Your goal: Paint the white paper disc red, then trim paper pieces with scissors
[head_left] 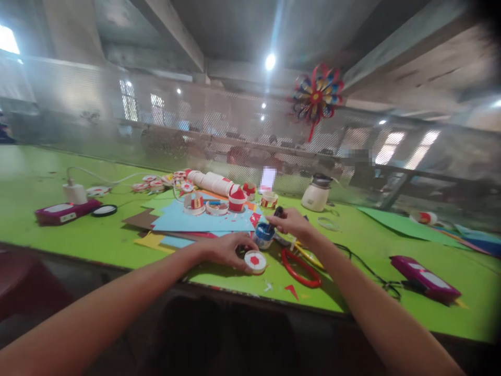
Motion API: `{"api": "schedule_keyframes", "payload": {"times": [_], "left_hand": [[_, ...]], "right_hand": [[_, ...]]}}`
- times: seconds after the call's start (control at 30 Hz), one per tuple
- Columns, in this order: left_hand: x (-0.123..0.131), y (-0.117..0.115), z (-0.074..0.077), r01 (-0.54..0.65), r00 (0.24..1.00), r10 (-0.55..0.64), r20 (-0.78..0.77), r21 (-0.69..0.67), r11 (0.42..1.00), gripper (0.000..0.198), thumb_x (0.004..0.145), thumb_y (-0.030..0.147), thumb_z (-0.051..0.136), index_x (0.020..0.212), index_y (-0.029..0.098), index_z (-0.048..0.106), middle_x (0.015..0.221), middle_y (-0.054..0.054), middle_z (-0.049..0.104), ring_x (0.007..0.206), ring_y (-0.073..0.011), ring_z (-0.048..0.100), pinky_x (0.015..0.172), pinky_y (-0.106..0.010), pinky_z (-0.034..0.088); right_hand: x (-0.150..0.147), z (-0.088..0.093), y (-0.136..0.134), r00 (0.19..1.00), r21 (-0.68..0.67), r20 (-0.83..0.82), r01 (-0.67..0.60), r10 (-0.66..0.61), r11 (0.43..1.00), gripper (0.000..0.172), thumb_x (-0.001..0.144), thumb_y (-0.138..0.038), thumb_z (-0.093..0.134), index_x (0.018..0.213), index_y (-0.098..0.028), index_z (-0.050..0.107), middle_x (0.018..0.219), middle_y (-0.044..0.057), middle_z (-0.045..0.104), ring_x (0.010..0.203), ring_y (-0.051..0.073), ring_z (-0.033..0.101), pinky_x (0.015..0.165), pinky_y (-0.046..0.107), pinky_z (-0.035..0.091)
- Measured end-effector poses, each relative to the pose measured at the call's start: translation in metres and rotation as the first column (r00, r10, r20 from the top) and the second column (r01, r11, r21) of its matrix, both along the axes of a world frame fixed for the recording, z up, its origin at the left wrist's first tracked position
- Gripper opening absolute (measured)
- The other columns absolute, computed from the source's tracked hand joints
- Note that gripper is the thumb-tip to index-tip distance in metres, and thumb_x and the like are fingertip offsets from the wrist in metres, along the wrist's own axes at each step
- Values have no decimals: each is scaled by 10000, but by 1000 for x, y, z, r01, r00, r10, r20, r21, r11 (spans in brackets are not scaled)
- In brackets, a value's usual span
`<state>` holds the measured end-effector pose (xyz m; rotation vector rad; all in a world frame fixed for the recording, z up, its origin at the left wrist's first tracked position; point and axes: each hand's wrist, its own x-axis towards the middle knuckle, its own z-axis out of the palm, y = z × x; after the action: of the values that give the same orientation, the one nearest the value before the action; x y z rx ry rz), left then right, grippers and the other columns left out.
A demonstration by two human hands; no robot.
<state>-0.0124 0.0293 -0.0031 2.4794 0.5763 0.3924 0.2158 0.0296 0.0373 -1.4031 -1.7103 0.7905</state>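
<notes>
My left hand [228, 249] rests on the green table [78, 235] with its fingers curled round a small white round piece [255, 261] bearing a red shape on top. My right hand [291, 222] is pinched on a dark thin tool [276, 214] whose tip dips into a small blue-rimmed pot [264, 233]. The pot stands just behind the white round piece, between both hands. A red ring [300, 269] lies flat to the right of the piece.
Coloured paper sheets [203, 222] lie behind my hands, with several red-and-white paper crafts [237, 198] and a white roll [213, 183] on them. A white jar [317, 194], two magenta boxes [64, 211] [425, 277], a cable [368, 269] and a hanging pinwheel [317, 96] are also present.
</notes>
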Motion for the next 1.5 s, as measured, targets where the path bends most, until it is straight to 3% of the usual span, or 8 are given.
{"api": "schedule_keyframes", "payload": {"times": [0.2, 0.67, 0.83, 0.93, 1.07, 1.23, 1.5], "left_hand": [[0, 0, 3, -7, 1000, 7, -22, -24, 1000, 515, 689, 489, 722, 1094, 182, 638, 1031, -53, 586, 929, -189, 538, 807, -270, 417], [0, 0, 4, -1, 1000, 0, -28, -32, 1000, 531, 694, 510, 715, 1110, 191, 629, 1042, -54, 577, 936, -187, 539, 831, -289, 426], [0, 1, 2, -2, 1000, 2, -18, -22, 1000, 535, 689, 520, 716, 1107, 196, 635, 1048, -57, 585, 935, -190, 548, 821, -289, 428], [0, 1, 3, -6, 1000, 6, -24, -21, 1000, 536, 689, 513, 718, 1115, 199, 636, 1048, -58, 586, 932, -189, 550, 814, -286, 427], [-1, 0, 4, 0, 1000, -1, -21, -37, 999, 537, 688, 507, 722, 1117, 195, 637, 1047, -56, 593, 939, -189, 552, 807, -274, 431], [-1, 0, 4, 6, 1000, -6, -3, -20, 1000, 524, 691, 495, 727, 1107, 189, 641, 1036, -56, 596, 937, -187, 553, 814, -273, 428], [-1, 0, 4, 22, 1000, -22, -7, 0, 1000, 498, 688, 469, 734, 1076, 174, 635, 1037, -61, 586, 938, -186, 544, 825, -276, 425]], "right_hand": [[1, 0, 0, 997, 29, 66, -36, 34, 999, 331, 701, -429, 695, 581, -161, 540, 473, -26, 500, 456, 87, 412, 457, 244, 302], [-4, -2, 3, 991, 203, -1, 132, -134, 970, 375, 722, -461, 667, 532, -167, 531, 429, -22, 497, 405, 88, 411, 421, 242, 311], [-7, -5, 3, 998, 74, 57, 34, -38, 997, 378, 717, -441, 689, 513, -170, 521, 429, -17, 510, 405, 96, 437, 425, 244, 324], [-7, -2, 1, 997, 67, 71, 30, -35, 997, 370, 730, -429, 681, 519, -161, 539, 432, -10, 515, 413, 94, 437, 420, 237, 320], [-1, 9, -3, 995, 125, -12, 97, -96, 987, 386, 739, -425, 678, 505, -161, 520, 416, -20, 493, 395, 73, 408, 412, 228, 313], [8, 12, 2, 953, 248, -279, 192, -119, 950, 438, 723, -494, 698, 498, -178, 492, 374, -42, 436, 338, 57, 348, 361, 230, 272], [-1, 14, -4, 846, 175, -532, 145, -30, 974, 463, 698, -517, 728, 504, -184, 471, 355, -48, 435, 300, 58, 350, 323, 223, 289]]}}
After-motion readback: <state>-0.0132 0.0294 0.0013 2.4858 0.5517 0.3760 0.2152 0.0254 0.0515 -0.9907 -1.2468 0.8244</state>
